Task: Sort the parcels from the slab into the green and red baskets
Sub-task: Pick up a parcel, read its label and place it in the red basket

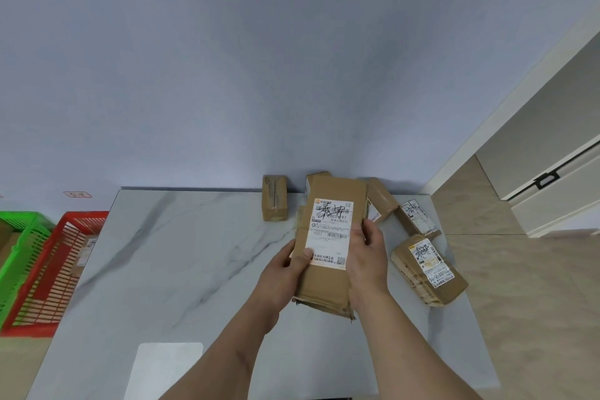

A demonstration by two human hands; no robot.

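Note:
I hold a long brown cardboard parcel (331, 282) with a white shipping label above the marble slab (181, 256). My left hand (285, 276) grips its left edge, thumb on the label. My right hand (368, 256) grips its right edge. Several more brown parcels lie on the slab: one (274, 198) at the back, one (381, 198) behind the held parcel, one (418, 217) at the right and one (428, 269) at the right edge. The green basket (19, 247) and the red basket (55, 269) stand on the floor at the left.
A blue-grey wall rises behind the slab. White cabinet drawers with a black handle (547, 180) stand at the right over a tan tiled floor. A parcel (85, 252) lies inside the red basket. A pale square reflection (165, 367) shows on the slab's near edge.

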